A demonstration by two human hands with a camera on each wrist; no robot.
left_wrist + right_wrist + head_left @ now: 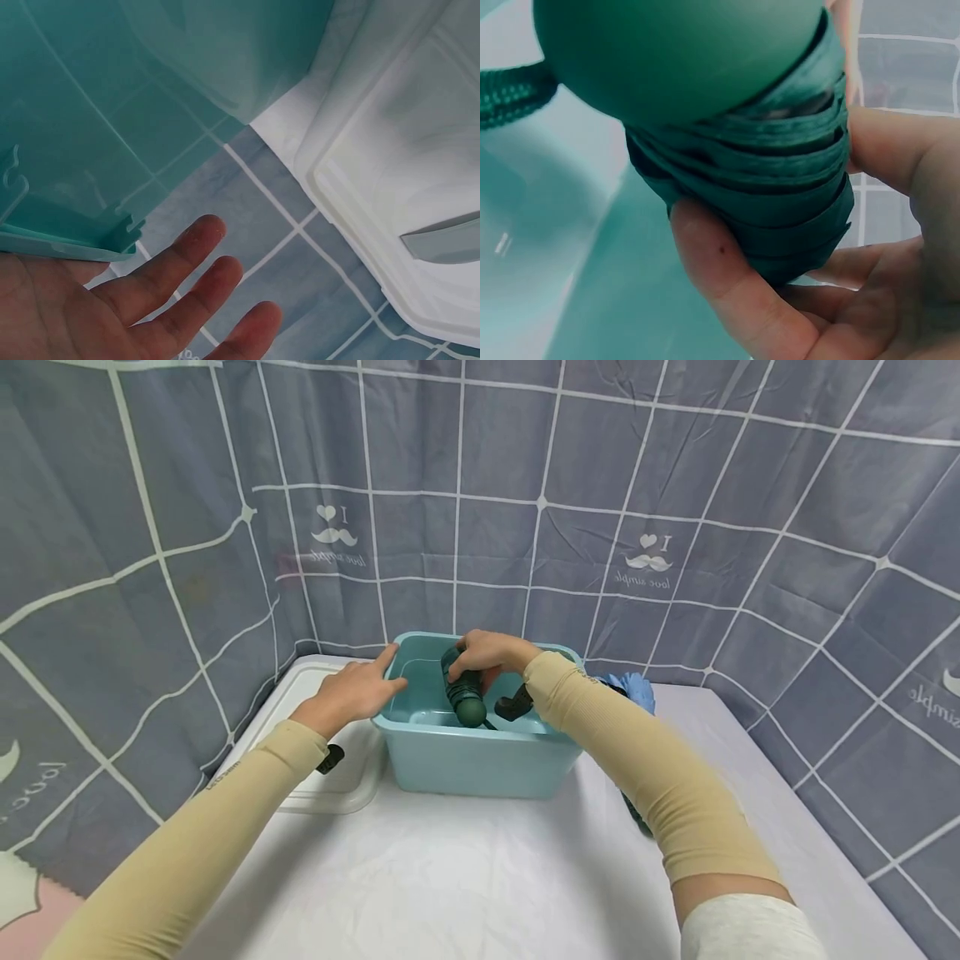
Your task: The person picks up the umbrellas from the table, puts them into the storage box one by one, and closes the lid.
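My right hand (pixel 487 656) grips a folded dark green umbrella (pixel 467 692) inside the light blue plastic tub (pixel 480 764). The umbrella slants with its rounded handle end toward me. In the right wrist view, thumb and fingers wrap the pleated fabric (pixel 780 202), and a braided wrist strap (pixel 514 96) hangs from the handle end. My left hand (pixel 358 692) rests at the tub's left rim with fingers extended. The left wrist view shows that hand (pixel 150 307) against the tub's rim, its fingers spread along the outside wall.
A white lid (pixel 337 789) lies flat left of the tub, partly under my left forearm. Right of the tub, a blue crumpled item (pixel 633 689) and a dark green item (pixel 636 814) show past my right sleeve. A grey checked curtain (pixel 495 535) hangs behind the white-covered table (pixel 450 877).
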